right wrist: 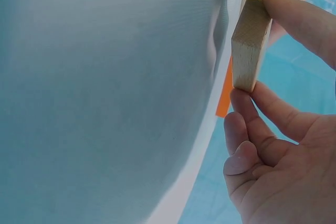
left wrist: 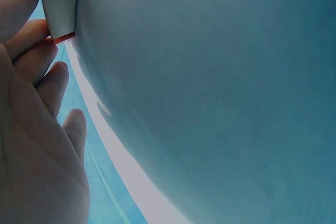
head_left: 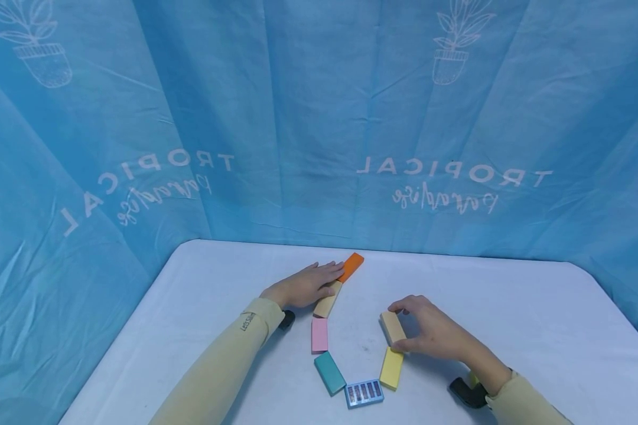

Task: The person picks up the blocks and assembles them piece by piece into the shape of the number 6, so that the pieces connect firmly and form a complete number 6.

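My right hand [head_left: 436, 330] pinches a plain wooden block [head_left: 392, 327] end to end, thumb at the near end and fingertips at the far end. That block's near end is right at a yellow block [head_left: 391, 369]. Across from it, my left hand [head_left: 311, 286] rests with nearly straight fingers over a second plain wooden block [head_left: 326, 301] and the lower end of an orange block [head_left: 354, 264]. In the left wrist view, thumb and fingertips touch this second wooden block [left wrist: 59, 3], and a sliver of orange shows beyond it.
A pink block [head_left: 319, 336], a teal block [head_left: 329, 373] and a light-blue block with dark stripes [head_left: 364, 394] continue the curved row between the two sides. They lie on a white-covered table [head_left: 510, 307]. Blue printed curtains [head_left: 319, 118] hang behind it.
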